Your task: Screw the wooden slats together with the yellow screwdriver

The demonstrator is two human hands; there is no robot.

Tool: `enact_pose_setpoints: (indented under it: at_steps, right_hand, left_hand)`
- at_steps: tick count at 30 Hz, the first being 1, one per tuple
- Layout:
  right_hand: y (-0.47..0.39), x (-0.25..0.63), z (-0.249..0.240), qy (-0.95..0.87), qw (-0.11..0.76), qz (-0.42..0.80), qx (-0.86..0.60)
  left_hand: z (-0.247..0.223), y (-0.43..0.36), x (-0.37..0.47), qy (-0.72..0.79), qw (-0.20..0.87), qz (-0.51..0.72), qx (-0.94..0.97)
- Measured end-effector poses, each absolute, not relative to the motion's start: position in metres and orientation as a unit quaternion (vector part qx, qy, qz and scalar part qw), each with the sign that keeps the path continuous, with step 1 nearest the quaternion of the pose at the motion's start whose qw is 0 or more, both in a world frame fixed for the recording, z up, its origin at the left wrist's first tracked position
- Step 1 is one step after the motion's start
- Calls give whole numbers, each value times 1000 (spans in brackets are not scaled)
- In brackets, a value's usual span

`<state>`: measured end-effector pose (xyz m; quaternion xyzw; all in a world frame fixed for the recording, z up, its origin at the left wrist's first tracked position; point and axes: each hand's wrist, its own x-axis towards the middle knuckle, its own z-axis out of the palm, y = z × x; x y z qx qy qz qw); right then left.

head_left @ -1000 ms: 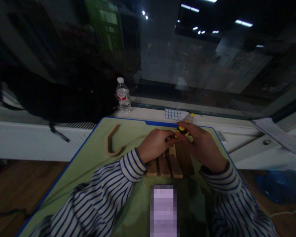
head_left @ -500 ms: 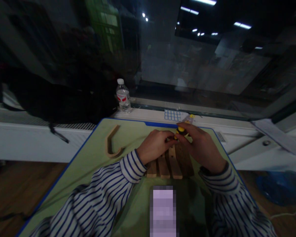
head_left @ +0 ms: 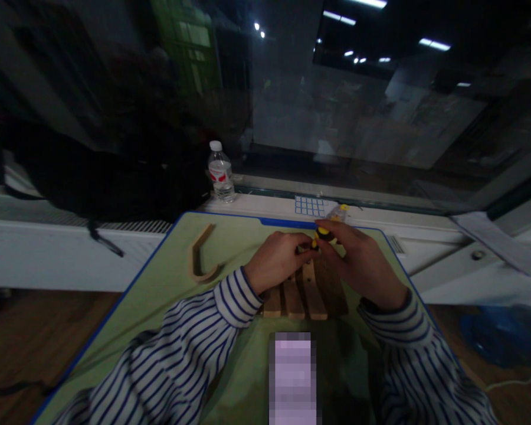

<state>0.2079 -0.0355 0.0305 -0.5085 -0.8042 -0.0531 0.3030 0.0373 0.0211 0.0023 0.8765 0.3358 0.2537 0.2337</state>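
Note:
My right hand (head_left: 365, 262) grips a short yellow-and-black screwdriver (head_left: 324, 232) between thumb and fingers. Close against its lower end, my left hand (head_left: 277, 260) is closed in a pinch; what lies between those fingertips is too small to make out. Beneath both hands, a wooden piece with several slats (head_left: 315, 298) rests on the table, its far part hidden by my fingers. Dark holes or screw heads dot the slats. Off to the left lies a hook-shaped wooden strip (head_left: 196, 254), touched by neither hand.
The green table (head_left: 159, 313) has a blue edge. A blurred-out phone-like object (head_left: 292, 378) is at the near side. On the sill stand a water bottle (head_left: 221, 174), a blue-grid sheet (head_left: 310, 206) and a clear packet (head_left: 338, 213). A black bag (head_left: 115, 177) sits left.
The screwdriver has shifted very slightly in my right fingers, and more yellow shows near its lower end. Both hands stay in nearly the same place over the wooden slats.

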Motion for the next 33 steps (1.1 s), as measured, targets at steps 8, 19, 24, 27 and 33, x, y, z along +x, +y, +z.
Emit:
enact_pose_setpoints:
  at_steps: [8,19,24,27,33]
  right_hand:
    - [-35,208,29,-803,311,-57,-506]
    - [-34,208,27,-795,325,-58,-509]
    - [-35,207,28,-793,323,-57,-513]
    - [-35,207,28,-792,323,-58,-515]
    - [-34,207,26,-789,326,-56,-518]
  left_hand:
    - [3,20,38,339,235,251,876]
    - [3,22,37,324,250,265,873]
    - [3,22,37,317,259,267,872]
    - [3,22,36,318,256,268,872]
    - [2,21,36,331,244,260,874]
